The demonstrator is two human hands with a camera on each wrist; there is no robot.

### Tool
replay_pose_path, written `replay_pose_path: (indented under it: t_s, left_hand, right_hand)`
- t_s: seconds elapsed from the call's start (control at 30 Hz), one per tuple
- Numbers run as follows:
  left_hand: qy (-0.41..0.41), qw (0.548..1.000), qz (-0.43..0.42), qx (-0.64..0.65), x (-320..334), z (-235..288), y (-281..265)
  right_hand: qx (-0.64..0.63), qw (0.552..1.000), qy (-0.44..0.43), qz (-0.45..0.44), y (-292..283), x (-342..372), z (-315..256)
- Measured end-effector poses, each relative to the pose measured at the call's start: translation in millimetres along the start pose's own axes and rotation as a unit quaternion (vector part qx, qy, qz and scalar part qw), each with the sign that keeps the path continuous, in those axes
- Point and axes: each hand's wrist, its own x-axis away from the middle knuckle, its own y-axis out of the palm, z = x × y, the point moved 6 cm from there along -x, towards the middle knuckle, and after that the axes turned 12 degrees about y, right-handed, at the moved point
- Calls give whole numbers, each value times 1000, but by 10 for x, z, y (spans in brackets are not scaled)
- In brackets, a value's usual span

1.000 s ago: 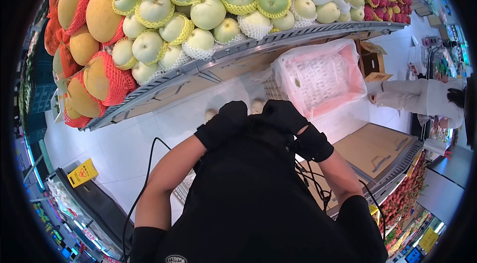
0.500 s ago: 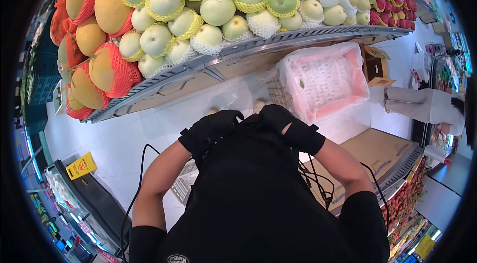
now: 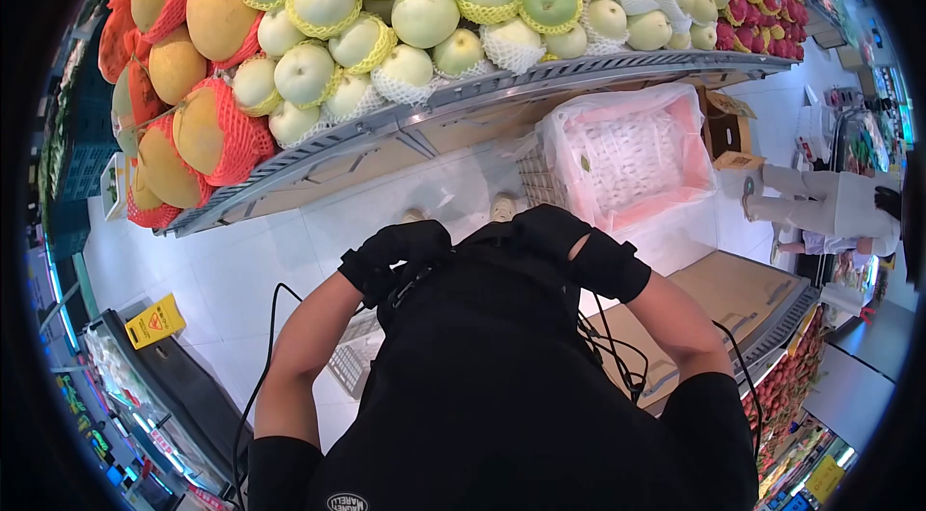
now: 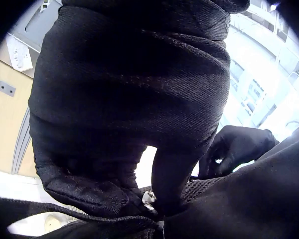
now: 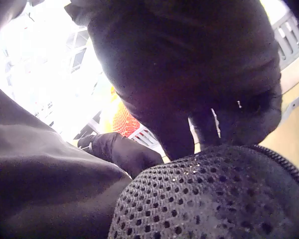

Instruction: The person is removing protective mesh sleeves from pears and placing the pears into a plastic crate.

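Note:
Both hands wear black gloves and meet at the front of my waist. My left hand (image 3: 397,255) curls its fingers at the edge of a black mesh bag (image 5: 174,199). In the left wrist view, a small silvery zipper pull (image 4: 148,197) shows between its thumb and fingers. My right hand (image 3: 558,239) grips the same bag farther right, its fingers bent over the upper edge in the right wrist view. Zipper teeth (image 5: 284,164) run along that edge. The black shirt (image 3: 463,395) lies behind the bag, and the fingertips are largely hidden.
Ahead is a fruit stand with melons (image 3: 217,9) and pale green apples (image 3: 424,17) in foam nets. A plastic-lined crate (image 3: 632,164) stands on the floor, front right. Black cables (image 3: 617,357) hang at my side. Another person (image 3: 820,202) is at far right.
My left hand has moved left, away from the right hand, so the two are farther apart. The head view has shifted slightly. The person at far right has changed stance.

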Motion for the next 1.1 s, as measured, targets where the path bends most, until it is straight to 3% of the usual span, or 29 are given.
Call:
replay_pose_path:
  t_s: [0.17,0.27,0.33,0.47,0.53,0.63,0.7,0.73,0.83,0.87,0.93,1.03,1.1]
  left_hand:
    - [-44,989,24,138,104,117,-174]
    - [-32,978,49,202,79,130,-267]
    - [-42,967,34,251,-26,208,-331]
    - [34,984,77,157,-575,537,-463]
    - [61,989,106,82,-865,724,-467]
    - [-37,994,64,75,-947,889,-456]
    - [9,994,63,92,-812,884,-517]
    - [30,992,63,103,-728,885,-538]
    - [-21,999,39,28,-636,873,-511]
    - [41,997,67,22,-653,639,-398]
    - [30,998,61,3,-635,737,-341]
    - [0,999,29,-23,-697,786,-286]
    - [-27,999,16,-38,-712,844,-291]
  right_hand:
    - [14,998,-32,-43,-99,125,-146]
    - [5,992,10,-124,-101,69,-57]
    - [21,996,54,-65,-123,88,76]
    - [-47,994,95,-6,-144,58,405]
    - [-46,994,95,-25,-178,1,398]
    - [-46,995,80,-41,9,-152,506]
    - [-68,991,97,-59,94,-187,485]
    - [-66,995,67,-26,94,-182,457]
    - [-93,992,89,-9,-3,-105,495]
    - [-82,994,75,2,-45,-77,518]
    - [-59,997,46,23,-154,35,614]
    - [-172,971,160,-45,-199,364,885]
    - [-190,967,156,-64,-86,528,1082]
